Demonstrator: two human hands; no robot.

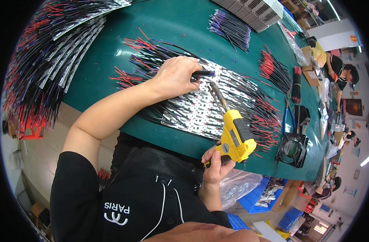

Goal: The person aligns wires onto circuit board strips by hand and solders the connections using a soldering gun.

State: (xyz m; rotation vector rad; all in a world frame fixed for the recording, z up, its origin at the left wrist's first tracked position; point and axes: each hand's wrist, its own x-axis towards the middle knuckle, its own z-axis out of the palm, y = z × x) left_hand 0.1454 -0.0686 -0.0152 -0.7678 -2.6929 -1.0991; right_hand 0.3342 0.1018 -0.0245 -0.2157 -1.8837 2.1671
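My left hand is closed around a few black wires, whose purplish ends point right over the boards. In my right hand is the grip of a yellow soldering gun. The metal tip of the gun points up and left, a little below the wire ends; whether they touch, I cannot tell. Beneath both lie rows of small white circuit boards, with black and red wires spreading out to the left and right. My fingers hide part of the held wires.
Wired board strips are piled at the far left. Loose wire bundles and red-tipped wires lie farther back on the green table. Pliers and a black fan stand right. Blue bins sit below; other people are beyond.
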